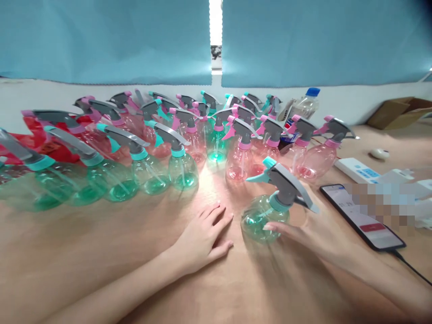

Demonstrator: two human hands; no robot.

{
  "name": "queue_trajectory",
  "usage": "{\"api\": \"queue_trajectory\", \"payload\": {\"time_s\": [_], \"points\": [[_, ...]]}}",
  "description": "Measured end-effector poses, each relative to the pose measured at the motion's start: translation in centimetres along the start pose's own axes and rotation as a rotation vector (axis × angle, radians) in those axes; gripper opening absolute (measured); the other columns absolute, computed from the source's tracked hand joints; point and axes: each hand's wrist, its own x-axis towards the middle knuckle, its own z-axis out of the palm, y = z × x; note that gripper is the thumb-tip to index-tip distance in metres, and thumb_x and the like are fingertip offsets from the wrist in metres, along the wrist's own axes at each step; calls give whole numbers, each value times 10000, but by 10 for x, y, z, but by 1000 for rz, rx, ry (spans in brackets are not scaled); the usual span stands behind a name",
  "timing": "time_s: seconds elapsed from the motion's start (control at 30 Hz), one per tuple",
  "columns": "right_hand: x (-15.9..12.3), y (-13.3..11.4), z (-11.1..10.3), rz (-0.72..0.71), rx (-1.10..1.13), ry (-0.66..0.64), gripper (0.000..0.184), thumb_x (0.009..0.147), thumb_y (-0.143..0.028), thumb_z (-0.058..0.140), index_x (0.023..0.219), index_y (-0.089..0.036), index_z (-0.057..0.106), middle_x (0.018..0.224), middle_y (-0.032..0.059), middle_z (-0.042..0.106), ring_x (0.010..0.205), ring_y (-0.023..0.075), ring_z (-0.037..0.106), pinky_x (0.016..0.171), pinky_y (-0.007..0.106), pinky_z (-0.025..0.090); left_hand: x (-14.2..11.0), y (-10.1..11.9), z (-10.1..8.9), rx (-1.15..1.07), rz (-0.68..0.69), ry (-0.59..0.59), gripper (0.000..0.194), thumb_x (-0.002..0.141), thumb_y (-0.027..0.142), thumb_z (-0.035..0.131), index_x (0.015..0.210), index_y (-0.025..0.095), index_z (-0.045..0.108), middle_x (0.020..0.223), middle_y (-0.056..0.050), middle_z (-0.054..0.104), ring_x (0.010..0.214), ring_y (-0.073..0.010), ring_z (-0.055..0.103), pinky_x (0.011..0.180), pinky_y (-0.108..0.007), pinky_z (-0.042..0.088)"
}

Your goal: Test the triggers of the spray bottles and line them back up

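Note:
My left hand (202, 236) lies flat on the wooden table (101, 252), fingers stretched out, holding nothing. My right hand (303, 234) rests just right of it, its fingers reaching round the base of a green spray bottle (261, 218) with a grey and teal trigger head. That bottle stands upright in front of the rows. Behind it stand several pink spray bottles (239, 162) and several green spray bottles (180, 168), all upright and close together.
A phone (362, 216) with a lit screen lies on the table to the right, a cable running from it. A white power strip (357, 170), a clear water bottle (305, 105) and a cardboard box (394, 112) sit at the back right. Red packaging (50, 144) lies at left.

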Motion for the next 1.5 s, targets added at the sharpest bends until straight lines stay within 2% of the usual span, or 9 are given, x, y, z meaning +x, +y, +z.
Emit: {"api": "queue_trajectory", "payload": {"time_s": [0.07,0.23,0.33,0.53,0.63,0.8,0.97,1.2,1.5], "points": [[-8,-1,-1,-30,-92,40,494,718,-553,725,1091,-279,552,1012,54,619,942,276,626,794,427,546,-3,1,-1,2,11,-7,522,916,374,550,1372,128,487,1433,-208,450,1341,-362,385,1051,-528,371],[-10,-10,5,-57,-251,111,451,785,-579,644,1048,-220,570,846,57,610,723,242,610,601,374,505,-19,-2,-4,10,38,2,482,943,361,513,1361,122,488,1424,-203,459,1326,-346,411,1047,-507,392],[5,-16,13,-56,-270,67,434,802,-617,596,925,-201,609,888,97,612,796,270,610,645,395,493,-32,-6,-5,3,38,23,467,948,344,510,1365,136,479,1420,-187,465,1330,-328,409,1055,-486,394],[54,-25,41,-17,-239,-22,454,800,-602,620,1004,-196,614,930,89,637,861,262,619,712,383,488,-45,-12,-6,-29,27,48,474,948,334,513,1373,129,468,1422,-194,457,1332,-330,405,1049,-493,409],[76,-29,56,-49,-239,-26,473,808,-589,619,1025,-168,618,945,100,659,876,269,634,729,387,493,-43,-12,-8,-58,29,46,457,940,323,527,1352,130,490,1418,-196,464,1326,-335,415,1043,-507,414],[100,-31,72,-24,-216,0,603,781,-561,662,1197,-133,578,1098,139,692,837,267,683,778,418,523,-42,-12,-10,-87,31,45,455,929,315,549,1335,114,511,1401,-208,483,1331,-350,410,1050,-525,405],[112,-33,77,-39,-223,37,563,768,-496,698,1190,-138,595,1191,156,675,1078,329,652,875,442,521,-43,-14,-7,-101,35,78,456,928,313,547,1343,130,502,1400,-194,488,1331,-346,411,1048,-528,406],[120,-36,80,-24,-222,1,604,796,-479,675,1241,-88,556,1192,183,671,1066,343,659,863,455,521,-41,-13,-8,-86,42,78,463,926,316,538,1348,132,495,1376,-184,507,1310,-336,429,1056,-516,397],[121,-33,84,-19,-191,-18,594,819,-467,642,1279,-115,510,1204,169,666,1057,341,660,855,465,513,-39,-13,-8,-90,20,81,445,930,317,523,1345,159,500,1369,-175,512,1291,-330,442,1044,-509,405]]}}
